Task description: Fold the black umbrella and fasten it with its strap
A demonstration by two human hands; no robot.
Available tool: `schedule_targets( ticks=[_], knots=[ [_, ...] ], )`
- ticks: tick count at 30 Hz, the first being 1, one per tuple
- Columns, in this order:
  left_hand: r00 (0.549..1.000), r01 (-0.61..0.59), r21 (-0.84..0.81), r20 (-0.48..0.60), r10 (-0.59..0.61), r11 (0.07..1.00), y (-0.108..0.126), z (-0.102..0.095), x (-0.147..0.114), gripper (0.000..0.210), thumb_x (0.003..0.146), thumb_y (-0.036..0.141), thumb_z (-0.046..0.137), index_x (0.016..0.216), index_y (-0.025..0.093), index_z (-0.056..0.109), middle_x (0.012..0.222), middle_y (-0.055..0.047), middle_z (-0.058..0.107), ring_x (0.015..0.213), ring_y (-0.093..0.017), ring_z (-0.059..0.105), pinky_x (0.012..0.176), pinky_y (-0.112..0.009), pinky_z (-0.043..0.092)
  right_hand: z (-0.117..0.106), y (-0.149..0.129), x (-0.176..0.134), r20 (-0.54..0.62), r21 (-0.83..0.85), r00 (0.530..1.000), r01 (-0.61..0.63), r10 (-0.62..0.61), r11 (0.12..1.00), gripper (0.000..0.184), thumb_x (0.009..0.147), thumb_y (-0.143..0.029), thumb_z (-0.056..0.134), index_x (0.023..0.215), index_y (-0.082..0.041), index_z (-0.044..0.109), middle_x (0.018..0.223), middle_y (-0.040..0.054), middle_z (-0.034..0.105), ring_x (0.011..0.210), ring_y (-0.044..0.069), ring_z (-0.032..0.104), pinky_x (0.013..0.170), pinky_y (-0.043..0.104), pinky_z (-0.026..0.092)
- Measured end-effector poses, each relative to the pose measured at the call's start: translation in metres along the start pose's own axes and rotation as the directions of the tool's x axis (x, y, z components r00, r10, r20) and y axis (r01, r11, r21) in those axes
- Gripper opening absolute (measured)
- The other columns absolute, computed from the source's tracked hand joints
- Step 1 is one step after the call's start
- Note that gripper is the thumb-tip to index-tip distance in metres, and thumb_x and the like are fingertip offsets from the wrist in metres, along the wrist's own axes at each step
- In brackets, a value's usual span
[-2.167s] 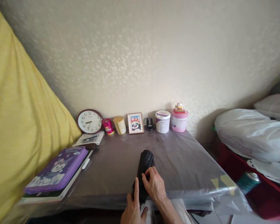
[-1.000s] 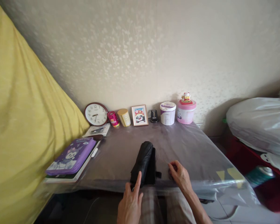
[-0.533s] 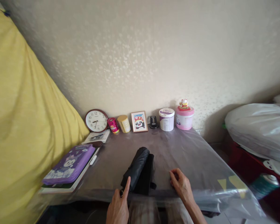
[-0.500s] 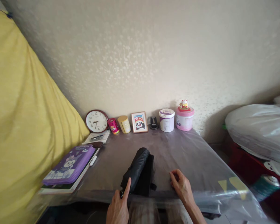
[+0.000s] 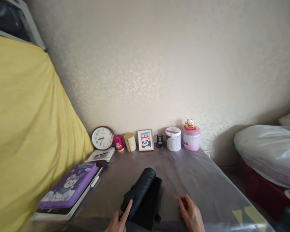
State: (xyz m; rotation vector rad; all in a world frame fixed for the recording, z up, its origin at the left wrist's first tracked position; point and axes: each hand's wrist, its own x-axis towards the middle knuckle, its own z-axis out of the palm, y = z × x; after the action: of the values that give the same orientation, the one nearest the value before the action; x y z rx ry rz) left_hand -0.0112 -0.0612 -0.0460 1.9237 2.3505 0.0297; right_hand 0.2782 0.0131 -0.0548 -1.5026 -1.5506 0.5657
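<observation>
A folded black umbrella (image 5: 142, 188) lies slanted on the table near its front edge. My left hand (image 5: 118, 220) is at the umbrella's lower end, closed around the handle, with the index finger stretched along the black fabric. Just right of the umbrella, partly under it, lies a flat black cloth sleeve (image 5: 151, 206). My right hand (image 5: 190, 212) rests on the table to the right of the sleeve, apart from it. Its fingers are loosely curled with a gap at the thumb, and nothing shows in them.
Along the wall stand a clock (image 5: 102, 138), a pink can (image 5: 119, 143), a yellow-lidded can (image 5: 130, 142), a framed panda picture (image 5: 146, 140), a small black device (image 5: 160, 141) and two tubs (image 5: 173, 139). At left, a purple case (image 5: 70, 187) lies on books beside a yellow cloth (image 5: 26, 129).
The view has tilted upward, so the table and everything on it sit lower in the picture. My left hand stays at the umbrella's handle end; my right hand remains beside the sleeve.
</observation>
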Motion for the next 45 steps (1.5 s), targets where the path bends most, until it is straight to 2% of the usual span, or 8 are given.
schedule_targets(
  ticks=[6,10,13,18,26,34,41,45],
  knots=[
    [0.982,-0.189,-0.687,-0.137,0.13,0.702,-0.025,-0.004,0.014,0.07,0.07,0.013,0.044,0.137,0.026,0.032,0.111,-0.004,0.061,0.103,-0.016,0.057,0.085,-0.022,0.043,0.004,0.008,0.003,0.004,0.021,1.0,0.004,-0.004,1.0,0.037,0.078,-0.053,0.038,0.072,-0.02,0.055,0.062,0.0034,0.059,0.052,0.016,0.054,0.053,0.026,0.043],
    [0.983,0.143,-0.974,0.16,0.093,0.173,-0.016,-0.018,0.009,0.066,0.068,0.034,0.055,0.128,0.019,0.03,0.046,0.008,0.049,0.038,-0.011,0.044,0.041,-0.02,0.033,0.003,0.008,0.004,0.01,0.049,1.0,-0.002,0.002,0.999,0.038,0.078,-0.054,0.038,0.073,-0.02,0.054,0.063,0.0038,0.06,0.053,0.016,0.055,0.052,0.025,0.043],
    [0.958,0.193,-0.979,0.202,0.202,0.062,-0.008,-0.036,0.001,0.043,0.064,0.052,0.059,0.088,0.02,0.044,0.052,0.008,0.043,0.036,-0.004,0.032,0.038,-0.018,0.027,0.001,0.006,0.003,0.021,0.063,1.0,0.0,-0.001,0.998,0.039,0.078,-0.055,0.037,0.074,-0.019,0.052,0.063,0.0039,0.059,0.053,0.016,0.055,0.051,0.025,0.042],
    [0.939,0.21,-0.976,0.216,0.27,0.049,0.003,-0.054,-0.009,0.047,0.064,0.062,0.052,0.055,0.02,0.031,0.04,0.01,0.02,0.036,-0.002,0.019,0.039,-0.018,0.027,0.0,0.006,0.004,0.01,0.05,0.999,0.032,-0.033,0.998,0.037,0.078,-0.052,0.037,0.075,-0.019,0.052,0.059,0.0028,0.058,0.052,0.015,0.055,0.053,0.024,0.042],
    [0.998,-0.069,-0.989,-0.068,0.014,0.127,0.016,-0.069,-0.035,0.064,0.063,0.021,0.066,0.121,0.027,0.041,0.063,0.008,0.052,0.043,-0.004,0.042,0.042,-0.014,0.027,-0.004,-0.002,0.003,-0.006,0.037,0.999,0.049,-0.049,0.998,0.038,0.077,-0.053,0.037,0.076,-0.018,0.052,0.061,0.0047,0.06,0.053,0.017,0.057,0.053,0.025,0.041],
    [0.954,0.176,-0.984,0.172,0.245,0.005,0.017,-0.074,-0.043,0.037,0.068,0.05,0.054,0.061,0.019,0.036,0.043,0.01,0.03,0.035,-0.002,0.023,0.036,-0.016,0.024,-0.007,0.0,0.002,-0.04,0.044,0.994,0.099,-0.097,0.994,0.027,0.071,-0.041,0.041,0.078,-0.018,0.054,0.064,0.0055,0.06,0.06,0.019,0.057,0.058,0.027,0.042],
    [0.971,0.103,-0.989,0.077,0.224,-0.108,0.033,-0.071,-0.043,0.032,0.067,0.031,0.067,0.088,0.021,0.044,0.043,0.011,0.046,0.031,-0.005,0.037,0.032,-0.014,0.024,-0.005,0.001,0.001,-0.015,0.091,0.994,0.107,-0.107,0.99,0.034,0.076,-0.046,0.039,0.076,-0.017,0.055,0.068,0.0062,0.061,0.063,0.019,0.057,0.059,0.027,0.043],
    [0.91,0.256,-0.934,0.146,0.388,-0.249,0.031,-0.082,-0.044,0.038,0.067,0.042,0.067,0.065,0.018,0.037,0.044,0.01,0.04,0.033,0.0,0.028,0.034,-0.013,0.022,-0.007,0.008,0.003,-0.058,0.17,0.992,0.12,-0.111,0.978,0.032,0.072,-0.043,0.044,0.076,-0.016,0.06,0.072,0.0092,0.064,0.069,0.021,0.058,0.064,0.03,0.045]
  ],
)
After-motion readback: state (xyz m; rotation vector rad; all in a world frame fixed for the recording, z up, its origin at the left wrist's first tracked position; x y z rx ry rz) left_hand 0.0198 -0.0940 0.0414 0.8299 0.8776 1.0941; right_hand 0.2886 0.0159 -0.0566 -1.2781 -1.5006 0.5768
